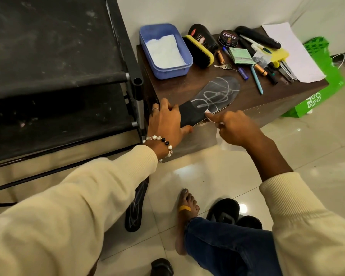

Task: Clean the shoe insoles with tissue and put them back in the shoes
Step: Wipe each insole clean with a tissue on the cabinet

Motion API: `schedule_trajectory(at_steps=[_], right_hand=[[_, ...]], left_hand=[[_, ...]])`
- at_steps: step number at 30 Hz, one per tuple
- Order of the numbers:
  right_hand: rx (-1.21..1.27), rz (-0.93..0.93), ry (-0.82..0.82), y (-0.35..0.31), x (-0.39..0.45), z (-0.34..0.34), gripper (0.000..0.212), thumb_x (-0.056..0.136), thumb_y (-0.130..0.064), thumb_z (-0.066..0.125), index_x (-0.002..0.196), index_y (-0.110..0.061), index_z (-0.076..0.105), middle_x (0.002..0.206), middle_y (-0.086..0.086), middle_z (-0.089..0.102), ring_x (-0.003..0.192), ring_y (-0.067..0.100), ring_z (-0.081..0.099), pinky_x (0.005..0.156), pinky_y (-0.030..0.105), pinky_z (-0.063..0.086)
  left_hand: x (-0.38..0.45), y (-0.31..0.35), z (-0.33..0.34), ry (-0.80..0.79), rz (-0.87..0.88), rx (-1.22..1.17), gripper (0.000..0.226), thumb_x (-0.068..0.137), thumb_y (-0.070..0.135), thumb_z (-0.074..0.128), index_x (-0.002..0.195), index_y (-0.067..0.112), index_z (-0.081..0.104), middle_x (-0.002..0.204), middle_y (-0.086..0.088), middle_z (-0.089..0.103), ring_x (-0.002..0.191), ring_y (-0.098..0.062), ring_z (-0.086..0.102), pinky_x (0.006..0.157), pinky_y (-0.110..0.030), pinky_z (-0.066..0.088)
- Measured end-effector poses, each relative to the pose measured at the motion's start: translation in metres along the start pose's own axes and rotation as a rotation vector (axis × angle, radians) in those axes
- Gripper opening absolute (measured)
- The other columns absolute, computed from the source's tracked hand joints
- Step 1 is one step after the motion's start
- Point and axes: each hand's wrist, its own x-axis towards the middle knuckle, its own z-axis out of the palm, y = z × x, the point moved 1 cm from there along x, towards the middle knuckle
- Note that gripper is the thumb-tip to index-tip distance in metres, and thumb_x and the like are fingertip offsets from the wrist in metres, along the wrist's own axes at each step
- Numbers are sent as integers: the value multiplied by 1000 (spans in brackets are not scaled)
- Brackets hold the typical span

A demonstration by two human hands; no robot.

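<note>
The brown surface is carrying a black insole with white scribble lines, its heel end lying under the left hand, whose grip is closing over that end, thumb at the surface's edge. Just right of that grip, the right hand is pinching a small wad of tissue against the insole's near edge. Beyond both grips, a blue tub is holding more tissue. Below the left forearm, a second insole is lying on the floor.
</note>
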Motion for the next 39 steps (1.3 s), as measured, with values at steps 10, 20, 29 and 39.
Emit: schedule_trajectory(at_steps=[10, 20, 29, 39], right_hand=[[-31, -38, -45, -2, -1, -2, 57, 97, -11, 42, 146, -39, 32, 118, 13, 61, 98, 27, 58, 90, 44, 51], [6, 6, 42, -15, 4, -3, 57, 97, -8, 37, 145, -40, 33, 117, 14, 61, 95, 29, 57, 85, 45, 52], [-9, 80, 62, -10, 9, -2, 57, 97, -13, 38, 144, -44, 31, 113, 13, 60, 89, 30, 57, 80, 48, 53], [-14, 96, 56, -26, 17, -2, 57, 98, -16, 39, 144, -48, 29, 111, 14, 56, 87, 29, 55, 71, 44, 49]], left_hand=[[1, 0, 0, -4, -8, -19, 63, 79, 54, 68, 121, 9, 56, 126, -9, 39, 116, -30, 39, 98, -37, 44], [2, -1, 1, -2, -4, -13, 64, 79, 53, 68, 124, 9, 55, 127, -8, 37, 115, -30, 39, 99, -37, 43], [3, -1, 1, -14, -9, -12, 64, 79, 53, 69, 125, 9, 56, 128, -9, 37, 116, -31, 39, 98, -38, 44], [3, -2, 1, -15, -11, 3, 65, 78, 54, 69, 124, 10, 55, 127, -9, 37, 115, -31, 40, 95, -39, 46]])
